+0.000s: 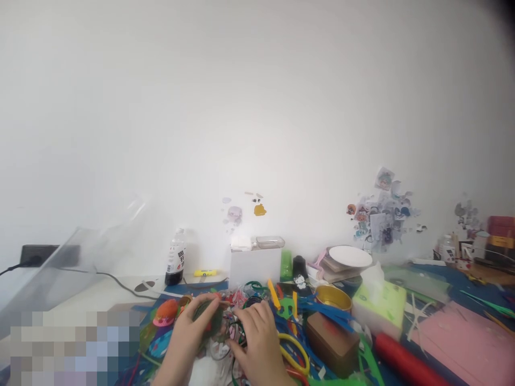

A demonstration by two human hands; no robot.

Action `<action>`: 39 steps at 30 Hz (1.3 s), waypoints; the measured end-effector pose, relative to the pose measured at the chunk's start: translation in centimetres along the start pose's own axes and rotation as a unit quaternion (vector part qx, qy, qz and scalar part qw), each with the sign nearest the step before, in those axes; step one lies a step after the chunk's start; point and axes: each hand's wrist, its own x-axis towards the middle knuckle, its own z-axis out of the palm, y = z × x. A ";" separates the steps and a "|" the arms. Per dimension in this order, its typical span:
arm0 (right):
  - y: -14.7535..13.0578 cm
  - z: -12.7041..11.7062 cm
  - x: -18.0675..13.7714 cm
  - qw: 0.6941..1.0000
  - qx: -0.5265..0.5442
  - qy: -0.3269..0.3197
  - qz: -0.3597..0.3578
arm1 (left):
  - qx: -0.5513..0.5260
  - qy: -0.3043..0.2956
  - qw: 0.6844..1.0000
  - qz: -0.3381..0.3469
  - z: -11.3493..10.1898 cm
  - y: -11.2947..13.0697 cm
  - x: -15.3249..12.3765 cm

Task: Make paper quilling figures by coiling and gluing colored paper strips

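Note:
Low in the view, my left hand (pixel 189 332) curls round a dark green round craft piece (pixel 210 317) with red spots and holds it up over the clutter. My right hand (pixel 257 340) sits just right of it, fingers bent and pressed against the piece's right edge and a tangle of coloured strips (pixel 241 300). An orange and pink round craft shape (pixel 164 312) lies just left of my left hand. Yellow loops (pixel 295 351) lie by my right wrist.
A brown box (pixel 332 340), gold tin (pixel 333 296), green tissue pack (pixel 380 305), red roll (pixel 402 359) and pink sheets (pixel 466 332) fill the right side. A dark bottle (pixel 176 262), white box (pixel 255 265) and white plate (pixel 350 256) stand near the wall. A clear plastic sheet (pixel 52 273) leans at left.

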 end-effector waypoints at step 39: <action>2.0 -0.7 1.3 0.744 0.574 -0.112 0.322 | -0.133 0.033 0.984 -0.111 -1.4 -0.7 1.8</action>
